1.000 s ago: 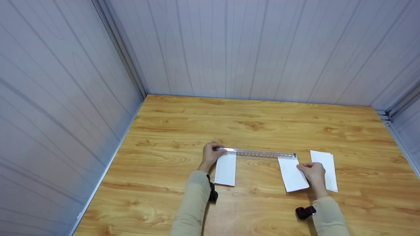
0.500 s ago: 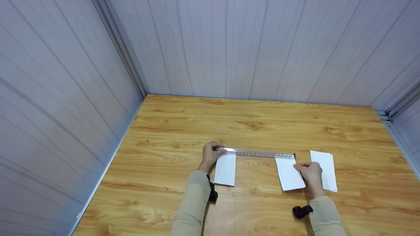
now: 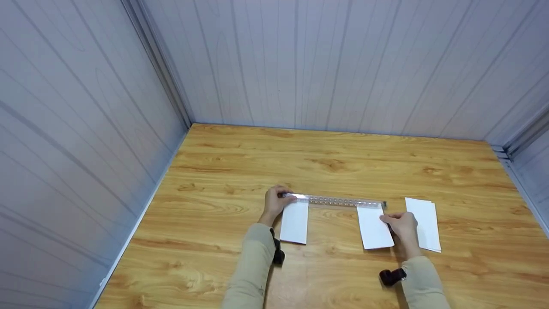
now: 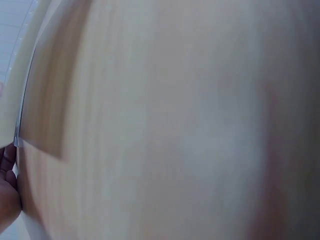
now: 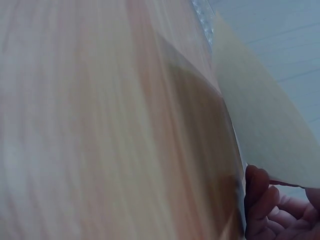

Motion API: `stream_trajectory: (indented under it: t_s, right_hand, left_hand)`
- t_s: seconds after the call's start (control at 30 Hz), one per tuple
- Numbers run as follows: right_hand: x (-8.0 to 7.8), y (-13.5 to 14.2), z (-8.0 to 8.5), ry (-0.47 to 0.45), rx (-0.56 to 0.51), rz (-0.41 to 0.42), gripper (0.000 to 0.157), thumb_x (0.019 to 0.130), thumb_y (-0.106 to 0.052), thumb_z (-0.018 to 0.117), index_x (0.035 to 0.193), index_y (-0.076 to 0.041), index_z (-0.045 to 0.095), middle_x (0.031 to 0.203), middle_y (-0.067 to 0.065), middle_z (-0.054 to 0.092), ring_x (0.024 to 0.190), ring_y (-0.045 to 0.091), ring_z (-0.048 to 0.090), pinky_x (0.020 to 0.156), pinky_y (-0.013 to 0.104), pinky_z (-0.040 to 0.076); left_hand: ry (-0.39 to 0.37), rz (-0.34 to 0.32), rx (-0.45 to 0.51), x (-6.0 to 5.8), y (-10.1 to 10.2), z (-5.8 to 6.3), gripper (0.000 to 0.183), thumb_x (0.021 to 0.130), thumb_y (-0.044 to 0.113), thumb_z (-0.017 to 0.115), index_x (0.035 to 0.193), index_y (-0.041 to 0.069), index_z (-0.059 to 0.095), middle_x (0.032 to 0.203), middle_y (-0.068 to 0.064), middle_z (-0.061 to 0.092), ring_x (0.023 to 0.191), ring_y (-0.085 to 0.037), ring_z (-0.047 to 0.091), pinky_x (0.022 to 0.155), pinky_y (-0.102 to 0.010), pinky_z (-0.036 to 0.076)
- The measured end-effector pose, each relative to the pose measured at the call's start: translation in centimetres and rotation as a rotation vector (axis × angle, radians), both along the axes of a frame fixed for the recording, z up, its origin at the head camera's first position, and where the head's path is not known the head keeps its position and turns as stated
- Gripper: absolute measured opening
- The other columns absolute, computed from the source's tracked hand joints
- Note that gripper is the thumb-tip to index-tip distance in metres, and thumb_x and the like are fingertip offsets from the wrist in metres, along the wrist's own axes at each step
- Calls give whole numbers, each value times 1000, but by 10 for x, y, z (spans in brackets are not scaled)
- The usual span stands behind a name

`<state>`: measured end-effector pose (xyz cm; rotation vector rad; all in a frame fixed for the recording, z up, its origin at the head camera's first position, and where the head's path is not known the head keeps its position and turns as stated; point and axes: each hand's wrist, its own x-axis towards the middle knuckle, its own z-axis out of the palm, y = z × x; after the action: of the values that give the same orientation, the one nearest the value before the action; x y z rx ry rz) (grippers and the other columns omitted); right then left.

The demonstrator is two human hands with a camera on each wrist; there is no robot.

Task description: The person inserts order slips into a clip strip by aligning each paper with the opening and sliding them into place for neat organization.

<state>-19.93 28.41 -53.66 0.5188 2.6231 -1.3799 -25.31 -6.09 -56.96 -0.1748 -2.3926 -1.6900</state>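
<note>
A clear plastic ruler (image 3: pixel 330 201) with rows of round marks runs left to right in the head view. Its left end is gripped by my left hand (image 3: pixel 274 201), whose thumb lies over the top of a white paper slip (image 3: pixel 295 223). My right hand (image 3: pixel 402 225) pinches the right edge of another white paper slip (image 3: pixel 374 227). That slip's top edge meets the ruler near its right end. The right wrist view shows the slip (image 5: pixel 265 115) tilted up from the tabletop, with curled fingers (image 5: pixel 257 192) below it. Only part of my left hand (image 4: pixel 7 192) appears in the left wrist view.
More white paper slips (image 3: pixel 424 223) lie overlapping on the wooden table (image 3: pixel 334 163), just right of my right hand. Pale panel walls (image 3: pixel 274 64) stand behind and at both sides. Each wrist carries a dark camera (image 3: pixel 391 277).
My right hand has moved a little left with its paper slip, which now stands straighter and farther in from the ruler's right end. The left hand and ruler stay put.
</note>
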Motion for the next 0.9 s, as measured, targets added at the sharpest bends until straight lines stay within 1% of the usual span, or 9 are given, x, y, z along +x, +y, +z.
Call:
stream_trajectory:
  t_s: [0.1,0.2,0.3,0.33,0.4,0.47,0.57,0.67,0.9]
  right_hand:
    - [-1,-2,0,-1,-8,-1,33,79,-17,64,96,12,61,81,11,62,74,19,53,58,23,42]
    - [-1,-3,0,2,-6,2,33,79,-17,64,96,12,61,78,8,62,70,17,53,57,23,42]
    - [-1,-4,1,15,-8,3,33,78,-17,65,95,12,61,74,4,61,64,12,51,54,22,42]
    - [-1,-4,1,17,-10,1,34,78,-16,65,95,12,61,73,4,61,63,10,51,54,21,42]
    - [-2,-4,0,22,-19,-3,34,77,-16,66,96,12,61,72,4,62,60,8,52,53,20,43]
    - [-2,-5,0,24,-24,-5,34,77,-15,66,96,13,61,72,3,62,59,7,52,52,20,43]
    - [-2,-6,0,16,-23,-1,34,77,-15,65,97,13,61,74,4,62,61,7,52,53,20,43]
    - [-2,-7,0,6,-17,8,35,78,-16,65,97,13,60,76,7,63,64,9,52,54,20,43]
    - [-2,-9,0,8,-12,25,35,78,-17,65,97,13,60,75,8,63,63,9,52,54,21,43]
  left_hand:
    - [-6,2,5,0,0,0,16,67,2,75,79,-6,67,81,-14,61,79,-26,57,70,-29,46]
    - [1,-4,16,0,0,-1,16,67,0,74,79,-7,67,81,-15,61,80,-28,56,71,-31,46]
    - [16,-14,23,0,-1,0,16,67,-1,74,79,-9,66,80,-16,60,78,-28,56,69,-29,46]
    - [25,-21,29,1,-1,2,16,67,-2,73,79,-10,66,79,-17,60,77,-28,56,68,-28,46]
    - [30,-33,58,5,0,9,16,67,-5,72,78,-12,64,79,-21,59,77,-32,56,68,-31,46]
    - [44,-50,85,10,0,18,15,67,-9,71,78,-15,63,79,-26,58,77,-38,55,68,-37,47]
    - [45,-61,116,16,1,29,16,67,-11,70,78,-18,61,80,-32,56,78,-45,52,68,-46,45]
    - [45,-63,110,18,1,32,16,68,-10,69,79,-18,61,80,-33,56,78,-46,52,68,-47,45]
    - [55,-60,106,18,2,32,17,67,-11,70,79,-18,61,79,-33,56,78,-47,52,69,-49,44]
